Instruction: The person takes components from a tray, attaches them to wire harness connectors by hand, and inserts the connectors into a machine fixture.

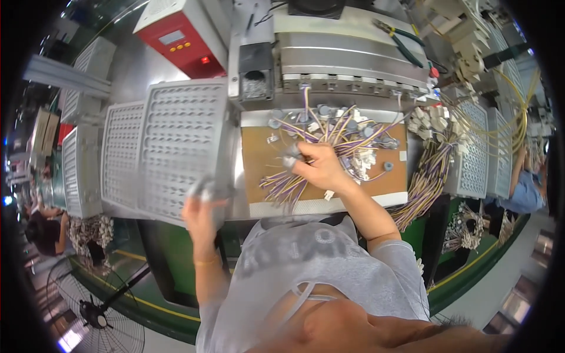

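My right hand (322,167) is closed over the brown work mat, with small grey round parts (291,157) pinched between thumb and fingers. Around it lies a heap of purple, yellow and white wire leads (338,134) with white connectors and grey round parts. Smeared by motion, my left hand (200,220) hovers at the near right edge of a grey tray (179,141) with rows of hollows. A blurred grey thing (205,189) is at its fingertips; its kind cannot be made out.
A long metal fixture (353,62) spans the back of the mat (256,176). Green-handled pliers (403,42) lie on top. Back left stands a red-fronted box (182,44) with a display. A thick wire bundle (425,185) hangs off the right edge. A fan (94,315) stands lower left.
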`<action>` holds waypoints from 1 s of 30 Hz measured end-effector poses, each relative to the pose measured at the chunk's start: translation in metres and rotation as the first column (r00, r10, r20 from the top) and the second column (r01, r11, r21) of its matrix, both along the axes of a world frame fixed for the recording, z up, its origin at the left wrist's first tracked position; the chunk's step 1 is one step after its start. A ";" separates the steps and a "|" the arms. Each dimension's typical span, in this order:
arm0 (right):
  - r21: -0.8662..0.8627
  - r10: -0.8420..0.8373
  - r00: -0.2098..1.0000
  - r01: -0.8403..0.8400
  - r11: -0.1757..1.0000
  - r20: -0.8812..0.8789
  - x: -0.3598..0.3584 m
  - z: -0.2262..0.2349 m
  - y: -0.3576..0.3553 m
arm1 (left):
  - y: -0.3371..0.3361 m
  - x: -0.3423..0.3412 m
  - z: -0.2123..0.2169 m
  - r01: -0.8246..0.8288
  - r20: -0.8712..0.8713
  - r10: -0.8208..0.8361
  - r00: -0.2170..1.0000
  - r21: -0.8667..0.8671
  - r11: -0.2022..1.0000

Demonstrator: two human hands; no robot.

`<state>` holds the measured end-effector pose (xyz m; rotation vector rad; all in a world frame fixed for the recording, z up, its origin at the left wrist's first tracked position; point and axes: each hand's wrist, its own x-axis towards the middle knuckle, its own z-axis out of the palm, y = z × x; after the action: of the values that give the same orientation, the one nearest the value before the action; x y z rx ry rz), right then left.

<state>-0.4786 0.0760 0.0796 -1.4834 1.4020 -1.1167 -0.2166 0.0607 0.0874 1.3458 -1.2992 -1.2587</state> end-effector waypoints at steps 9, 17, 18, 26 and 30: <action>0.138 -0.030 0.990 0.011 0.990 0.138 0.003 -0.012 0.003 | -0.011 -0.081 -0.012 0.368 -0.403 -0.314 0.860 0.063 0.928; 0.157 -0.031 0.982 0.001 0.988 0.189 0.001 -0.008 0.004 | -0.010 -0.085 -0.011 0.442 -0.429 -0.395 0.813 0.011 0.897; 0.146 -0.013 0.989 -0.008 0.989 0.146 -0.001 -0.006 0.005 | -0.010 -0.085 -0.011 0.447 -0.385 -0.426 0.819 -0.037 0.894; 0.125 -0.008 0.989 -0.011 0.992 0.147 -0.005 0.003 0.010 | -0.008 -0.088 -0.009 0.456 -0.350 -0.474 0.808 -0.138 0.879; 0.086 -0.022 0.991 0.011 0.996 0.131 -0.003 0.013 0.010 | -0.006 -0.088 -0.008 0.476 -0.381 -0.479 0.791 -0.111 0.873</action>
<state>-0.4817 0.0861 0.0928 -1.3160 1.3557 -1.1300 -0.3048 0.0544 0.0795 0.6994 -1.3846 -1.7625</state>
